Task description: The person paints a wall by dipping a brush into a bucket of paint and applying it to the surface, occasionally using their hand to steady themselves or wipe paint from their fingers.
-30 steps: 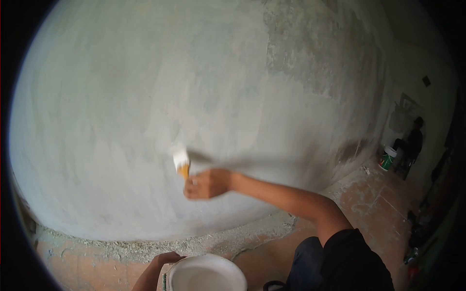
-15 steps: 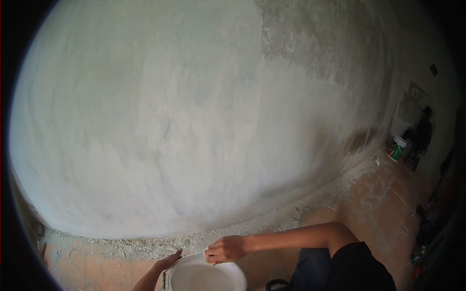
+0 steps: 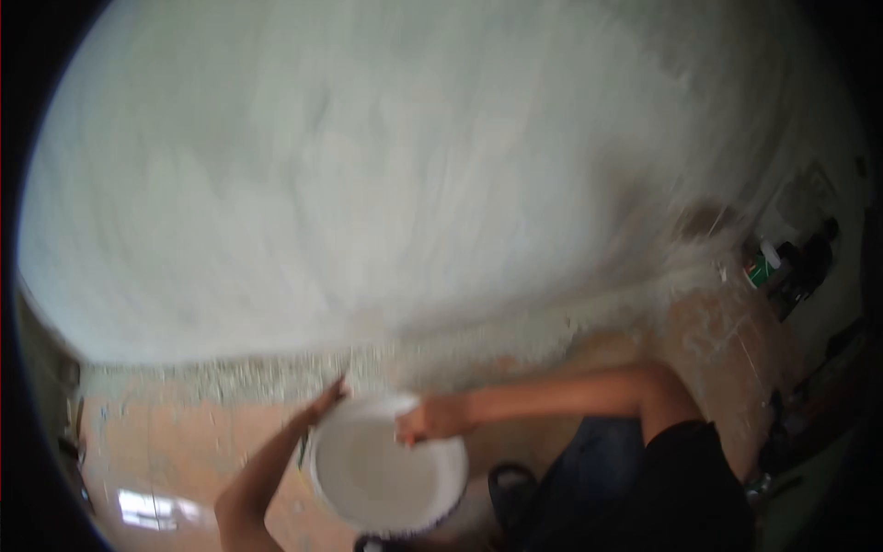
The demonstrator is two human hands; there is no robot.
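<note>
A white round bucket [image 3: 328, 490] stands below me, its mouth facing up and pale, whitish contents [image 3: 386, 469] inside. At the bucket's upper left rim is my left hand [image 3: 328, 402], fingers against its side and one digit pointing up and away; motion blurs it. My right hand [image 3: 434, 421] is closed over the upper right part of the rim, with the fingers reaching above the opening. Whatever lies in those fingers is too blurred to name.
A large wall [image 3: 368, 202] with streaky whitish coating rises in front. Crumbly debris [image 3: 258, 375] lines its foot along the orange tiled floor [image 3: 175, 442]. A green and white bucket [image 3: 762, 267] stands at the far right beside a dark shape. A dark shoe [image 3: 511, 486] shows near my leg.
My view has tipped down, so the wall, floor and bucket sit higher and more of the bucket shows. My right hand has moved slightly right along the rim; my left stays beside it.
</note>
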